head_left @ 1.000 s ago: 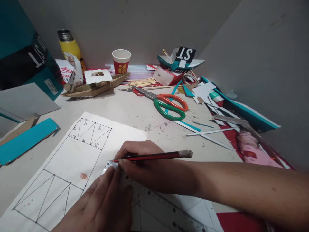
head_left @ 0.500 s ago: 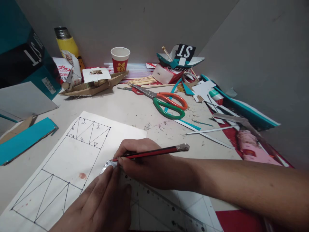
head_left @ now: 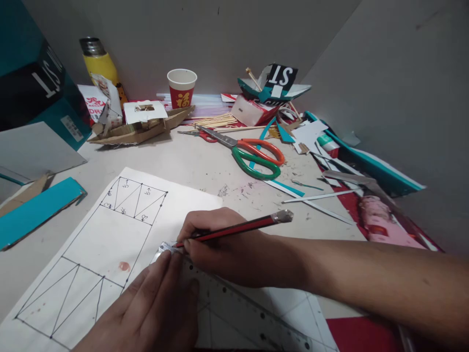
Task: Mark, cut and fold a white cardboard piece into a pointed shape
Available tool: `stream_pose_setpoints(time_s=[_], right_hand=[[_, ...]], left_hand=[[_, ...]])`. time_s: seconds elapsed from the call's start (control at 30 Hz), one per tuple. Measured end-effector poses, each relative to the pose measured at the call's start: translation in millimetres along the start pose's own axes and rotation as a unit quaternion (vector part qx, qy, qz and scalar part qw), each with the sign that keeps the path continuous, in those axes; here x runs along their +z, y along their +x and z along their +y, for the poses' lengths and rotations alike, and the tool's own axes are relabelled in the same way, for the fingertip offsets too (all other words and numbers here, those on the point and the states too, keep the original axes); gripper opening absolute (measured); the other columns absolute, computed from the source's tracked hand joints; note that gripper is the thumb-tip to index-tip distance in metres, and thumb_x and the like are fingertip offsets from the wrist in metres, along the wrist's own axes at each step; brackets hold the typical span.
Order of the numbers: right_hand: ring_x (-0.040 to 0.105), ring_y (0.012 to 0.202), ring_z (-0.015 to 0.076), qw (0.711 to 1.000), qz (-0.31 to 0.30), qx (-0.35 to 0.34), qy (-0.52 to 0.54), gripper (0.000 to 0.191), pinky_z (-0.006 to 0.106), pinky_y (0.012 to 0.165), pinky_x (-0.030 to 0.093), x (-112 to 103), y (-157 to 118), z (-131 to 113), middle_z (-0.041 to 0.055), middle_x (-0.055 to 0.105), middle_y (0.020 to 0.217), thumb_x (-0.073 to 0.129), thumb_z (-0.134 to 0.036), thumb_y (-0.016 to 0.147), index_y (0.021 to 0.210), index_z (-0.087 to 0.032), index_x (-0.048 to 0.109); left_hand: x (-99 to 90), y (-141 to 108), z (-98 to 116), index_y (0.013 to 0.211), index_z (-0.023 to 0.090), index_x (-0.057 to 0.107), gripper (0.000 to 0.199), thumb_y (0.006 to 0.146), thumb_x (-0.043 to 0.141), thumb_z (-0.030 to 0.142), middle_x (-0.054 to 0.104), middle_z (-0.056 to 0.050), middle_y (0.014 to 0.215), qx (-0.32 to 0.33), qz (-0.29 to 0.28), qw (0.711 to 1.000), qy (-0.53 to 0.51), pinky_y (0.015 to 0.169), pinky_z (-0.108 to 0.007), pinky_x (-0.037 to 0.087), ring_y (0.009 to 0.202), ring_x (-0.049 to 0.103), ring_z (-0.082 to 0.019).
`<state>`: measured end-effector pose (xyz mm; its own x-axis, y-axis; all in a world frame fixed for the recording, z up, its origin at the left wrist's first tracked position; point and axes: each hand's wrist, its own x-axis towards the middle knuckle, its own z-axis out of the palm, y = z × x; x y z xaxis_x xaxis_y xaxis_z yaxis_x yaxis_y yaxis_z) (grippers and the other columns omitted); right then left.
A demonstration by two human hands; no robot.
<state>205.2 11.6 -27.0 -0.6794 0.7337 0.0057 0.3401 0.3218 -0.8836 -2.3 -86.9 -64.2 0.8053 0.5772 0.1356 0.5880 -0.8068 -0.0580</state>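
Note:
My right hand [head_left: 220,239] is closed round a red-and-black pencil [head_left: 249,225], whose blunt end points up to the right. Its tip meets the near end of a clear plastic ruler [head_left: 238,303]; the exact contact is hidden by my fingers. With fingers pressed together, my left hand [head_left: 154,303] holds the ruler down on white paper [head_left: 113,239]. The ruler slants away under my right wrist towards the lower right. Inked on the paper are a long rectangle, zigzag diagonals, dots and small handwritten marks, plus a reddish stain. Both hands cover the sheet's lower middle.
Scissors [head_left: 256,159] with orange and green handles lie beyond my right hand. A paper cup [head_left: 182,89], a cardboard boat [head_left: 135,134] and a yellow bottle [head_left: 102,68] stand behind. Cardboard scraps and a pink glue gun [head_left: 381,222] crowd the right; a teal strip [head_left: 40,212] lies left.
The pencil and my right hand have shifted slightly right, and the pencil's blunt end sits a little higher. My left hand still presses the ruler. The view has moved slightly.

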Motion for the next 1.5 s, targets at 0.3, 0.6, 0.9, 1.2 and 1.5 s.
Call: stream_pose_setpoints(time_s=[0.3, 0.6, 0.9, 1.2, 1.5], right_hand=[[0.052, 0.059, 0.0102, 1.0, -0.013, -0.006, -0.028, 0.014, 0.022, 0.058, 0.041, -1.9, 0.0, -1.4, 0.0001, 0.063, 0.067, 0.05, -0.005, 0.073, 0.071, -0.015, 0.061], [0.045, 0.056, 0.0082, 0.998, -0.053, 0.002, -0.045, 0.013, 0.02, 0.055, 0.037, -8.8, -1.4, -5.6, -0.0032, 0.056, 0.062, 0.053, -0.004, 0.074, 0.069, -0.014, 0.059], [0.042, 0.054, 0.0072, 0.996, -0.079, 0.027, -0.033, 0.016, 0.018, 0.051, 0.035, -13.1, -5.7, -10.4, -0.0055, 0.051, 0.058, 0.052, -0.001, 0.072, 0.067, -0.014, 0.057], [0.041, 0.053, 0.0078, 0.995, -0.094, 0.041, -0.017, 0.014, 0.019, 0.049, 0.035, -15.8, -12.6, -10.2, -0.0051, 0.05, 0.057, 0.052, -0.005, 0.075, 0.067, -0.015, 0.057], [0.043, 0.053, 0.0066, 0.997, -0.07, 0.021, -0.031, 0.015, 0.018, 0.052, 0.037, -15.0, -18.5, -9.5, -0.0043, 0.052, 0.058, 0.052, -0.001, 0.073, 0.068, -0.012, 0.06]], left_hand=[[0.5, -1.9, 0.8, 0.139, 0.017, 0.048, 0.053, 0.086, 0.057, 0.023, 0.048, -0.015, 0.146, 0.009, 0.001, 1.0, 0.0, 0.095, -0.037, 0.055, 0.135, 0.043, -0.034], [-1.9, -2.9, 2.4, 0.139, 0.016, 0.048, 0.055, 0.084, 0.056, 0.019, 0.046, -0.014, 0.148, -0.005, 0.013, 1.0, -0.011, 0.094, -0.034, 0.056, 0.134, 0.045, -0.033], [4.2, -3.5, 1.9, 0.142, 0.017, 0.043, 0.053, 0.09, 0.047, 0.022, 0.044, -0.016, 0.149, -0.001, 0.0, 1.0, 0.01, 0.091, -0.037, 0.057, 0.136, 0.041, -0.034], [6.7, -12.2, 1.7, 0.138, 0.016, 0.048, 0.047, 0.092, 0.049, 0.024, 0.048, -0.014, 0.145, -0.011, 0.038, 0.999, -0.004, 0.1, -0.036, 0.052, 0.136, 0.04, -0.033], [4.2, -7.0, 1.2, 0.134, 0.017, 0.052, 0.041, 0.093, 0.045, 0.024, 0.052, -0.015, 0.141, 0.002, 0.031, 0.999, 0.015, 0.099, -0.038, 0.053, 0.137, 0.039, -0.034]])
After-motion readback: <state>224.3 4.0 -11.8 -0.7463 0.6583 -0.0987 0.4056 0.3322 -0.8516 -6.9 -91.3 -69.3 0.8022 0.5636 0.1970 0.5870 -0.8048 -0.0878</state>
